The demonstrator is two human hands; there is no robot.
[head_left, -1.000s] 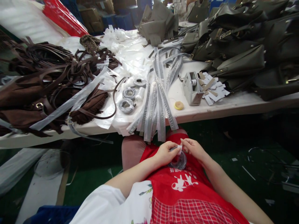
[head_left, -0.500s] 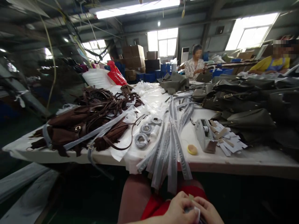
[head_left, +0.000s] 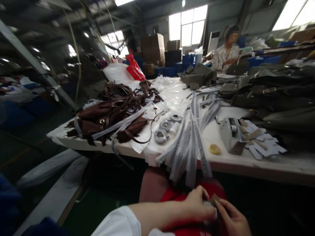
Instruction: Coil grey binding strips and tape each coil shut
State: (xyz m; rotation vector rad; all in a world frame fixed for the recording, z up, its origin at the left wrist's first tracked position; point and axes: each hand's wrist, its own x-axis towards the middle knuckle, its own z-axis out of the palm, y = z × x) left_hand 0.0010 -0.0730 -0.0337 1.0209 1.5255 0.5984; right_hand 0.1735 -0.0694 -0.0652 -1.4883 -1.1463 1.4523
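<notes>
My left hand [head_left: 198,206] and my right hand [head_left: 232,220] meet over my lap at the bottom of the view, below the table edge. Both are closed in a pinch on a small grey strap coil with a bit of paper [head_left: 212,202] between them; most of it is hidden by my fingers. Under them is my red apron [head_left: 172,197]. Grey wrapped straps [head_left: 192,144] hang over the table's front edge just above my hands.
The white table [head_left: 258,165] carries a heap of brown straps [head_left: 110,111], three grey coils [head_left: 161,135], a tape dispenser [head_left: 229,132], paper slips [head_left: 261,144], a yellow tape roll [head_left: 215,149] and dark green bags [head_left: 278,95]. A person [head_left: 227,50] works at the far end.
The camera has tilted up and swung left, so the hands dropped to the bottom edge. The hands stay together on the small coil.
</notes>
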